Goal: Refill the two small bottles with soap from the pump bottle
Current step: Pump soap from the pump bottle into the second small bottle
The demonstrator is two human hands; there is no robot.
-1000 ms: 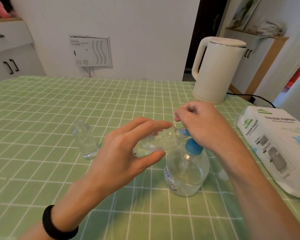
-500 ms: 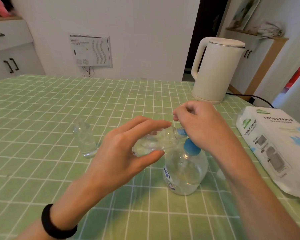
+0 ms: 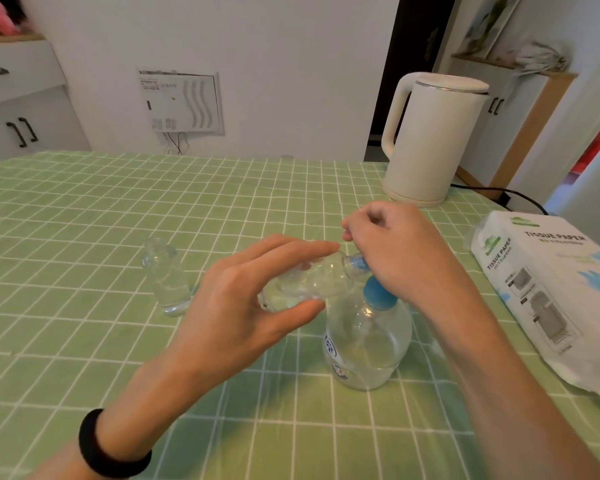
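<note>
One small bottle (image 3: pixel 312 282) tilted, pinched in left hand (image 3: pixel 236 306), pump bottle (image 3: pixel 368 341) head mostly hidden in right hand (image 3: pixel 395 251) grip

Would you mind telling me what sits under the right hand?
Visible: the pump bottle, its blue collar, and nozzle tip meeting the tilted small bottle. The right hand hides the pump head.

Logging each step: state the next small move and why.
Probably press down with the right hand on the pump of the round clear blue-capped pump bottle: the left hand holds the small clear plastic bottle tilted, mouth at the blue nozzle.
</note>
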